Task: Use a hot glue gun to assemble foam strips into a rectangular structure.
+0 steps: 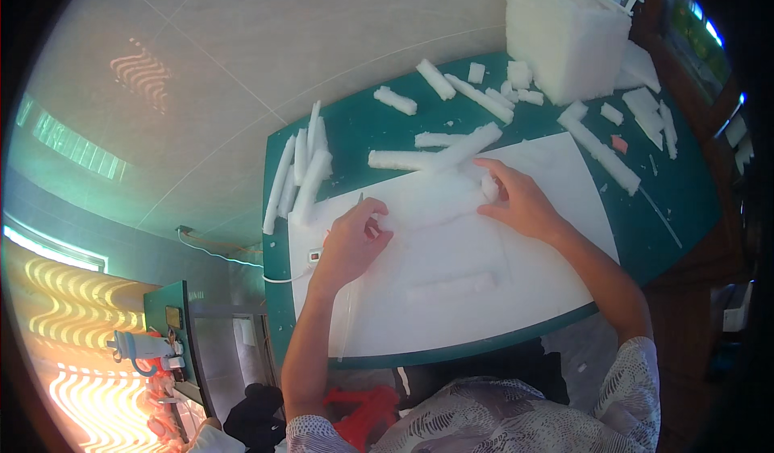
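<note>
My right hand (pixel 520 201) curls its thumb and fingers around the end of a white foam piece (pixel 488 185), at the far side of a large white sheet (pixel 387 324). My left hand (pixel 355 239) is closed, its fingertips pressed together near the sheet's left part; what they hold is too hard to make out. Between the two hands, pale foam blends into the sheet, so its outline is unclear. A low white foam strip (pixel 455 285) lies on the sheet nearer to me. A small white switch box with a cable (pixel 315 256) sits beside my left wrist.
The green table (pixel 347 151) carries several loose foam strips (pixel 463 147) beyond the sheet and an upright bundle of strips (pixel 306 167) at the left. A large white foam box (pixel 564 38) stands at the far right. A thin rod (pixel 661 215) lies near the right edge.
</note>
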The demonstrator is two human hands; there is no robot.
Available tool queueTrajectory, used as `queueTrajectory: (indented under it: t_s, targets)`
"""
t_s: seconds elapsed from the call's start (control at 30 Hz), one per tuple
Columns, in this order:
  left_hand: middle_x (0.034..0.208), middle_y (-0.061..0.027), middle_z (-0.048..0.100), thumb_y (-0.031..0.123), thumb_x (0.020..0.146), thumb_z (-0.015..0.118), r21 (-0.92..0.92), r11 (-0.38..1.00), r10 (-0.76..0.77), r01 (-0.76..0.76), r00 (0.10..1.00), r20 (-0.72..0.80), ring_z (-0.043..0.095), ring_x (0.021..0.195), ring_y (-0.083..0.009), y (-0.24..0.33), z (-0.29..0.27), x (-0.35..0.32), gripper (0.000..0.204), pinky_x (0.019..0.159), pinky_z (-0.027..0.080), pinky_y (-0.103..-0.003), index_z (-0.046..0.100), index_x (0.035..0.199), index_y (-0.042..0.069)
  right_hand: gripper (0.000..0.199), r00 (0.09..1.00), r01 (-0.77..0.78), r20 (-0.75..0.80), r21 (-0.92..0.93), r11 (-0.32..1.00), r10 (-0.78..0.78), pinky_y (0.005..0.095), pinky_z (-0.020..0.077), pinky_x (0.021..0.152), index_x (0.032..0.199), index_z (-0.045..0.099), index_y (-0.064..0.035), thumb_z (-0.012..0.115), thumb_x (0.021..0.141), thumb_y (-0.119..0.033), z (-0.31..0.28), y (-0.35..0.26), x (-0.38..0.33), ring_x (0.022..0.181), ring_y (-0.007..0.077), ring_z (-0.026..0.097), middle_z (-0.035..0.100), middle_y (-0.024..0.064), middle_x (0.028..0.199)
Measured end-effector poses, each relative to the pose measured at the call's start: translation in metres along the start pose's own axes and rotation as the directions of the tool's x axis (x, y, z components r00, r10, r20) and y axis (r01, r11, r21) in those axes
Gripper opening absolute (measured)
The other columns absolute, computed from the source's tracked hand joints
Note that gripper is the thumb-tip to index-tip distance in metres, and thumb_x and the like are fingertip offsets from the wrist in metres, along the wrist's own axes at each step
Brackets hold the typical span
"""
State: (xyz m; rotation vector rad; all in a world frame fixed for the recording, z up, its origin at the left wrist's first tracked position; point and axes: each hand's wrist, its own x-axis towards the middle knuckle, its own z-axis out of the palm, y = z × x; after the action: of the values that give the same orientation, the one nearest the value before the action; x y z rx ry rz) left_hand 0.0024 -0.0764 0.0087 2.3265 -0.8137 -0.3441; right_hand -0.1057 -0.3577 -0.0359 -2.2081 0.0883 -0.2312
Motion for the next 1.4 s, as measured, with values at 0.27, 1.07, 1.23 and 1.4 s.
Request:
queueTrajectory:
  t_s: [0.27,1.07,1.23,1.4]
  targets:
    - [0.094,-0.0085,0.066,0.003,0.081,0.075,-0.003,1.0,-0.02,0.02,1.0,0.013,0.063,0.077,-0.0153,0.0,0.001,0.007,0.031,0.073,0.053,-0.028,0.059,0.108,0.003,0.072,1.0,0.011,0.006,0.001,1.0,-0.011,0.0341,0.0516,0.082,0.14,0.048,-0.0125,0.081,0.076,-0.005,0.0,0.004,0.0,0.087,0.0269,0.059,0.061,0.0147,0.109]
    - [0.101,-0.0118,0.066,0.002,0.081,0.074,-0.005,0.999,0.043,-0.043,0.999,0.007,0.069,0.087,-0.0225,0.004,0.013,0.009,0.032,0.08,0.055,-0.031,0.058,0.108,0.003,0.067,0.985,0.139,-0.091,-0.076,0.987,-0.145,0.0433,0.0493,0.091,0.139,0.046,-0.0126,0.076,0.079,-0.011,0.008,0.01,-0.007,0.106,0.036,0.059,0.06,0.018,0.122]
    - [0.101,-0.0118,0.067,0.0,0.081,0.073,-0.002,0.999,0.038,-0.038,0.999,-0.005,0.07,0.089,-0.0232,0.006,0.015,0.008,0.032,0.082,0.056,-0.031,0.057,0.109,0.003,0.066,0.982,0.145,-0.108,-0.07,0.987,-0.152,0.0437,0.048,0.095,0.139,0.045,-0.011,0.074,0.08,-0.01,0.011,0.007,-0.009,0.112,0.0373,0.057,0.06,0.0189,0.124]
    - [0.103,-0.0117,0.067,-0.002,0.081,0.072,-0.024,0.999,0.032,-0.033,0.999,-0.01,0.07,0.088,-0.0231,0.007,0.016,0.008,0.031,0.082,0.056,-0.03,0.057,0.108,0.003,0.067,0.982,0.138,-0.12,-0.071,0.988,-0.146,0.044,0.0474,0.095,0.139,0.044,-0.0102,0.074,0.08,-0.011,0.012,0.008,-0.009,0.112,0.0376,0.057,0.06,0.0196,0.123]
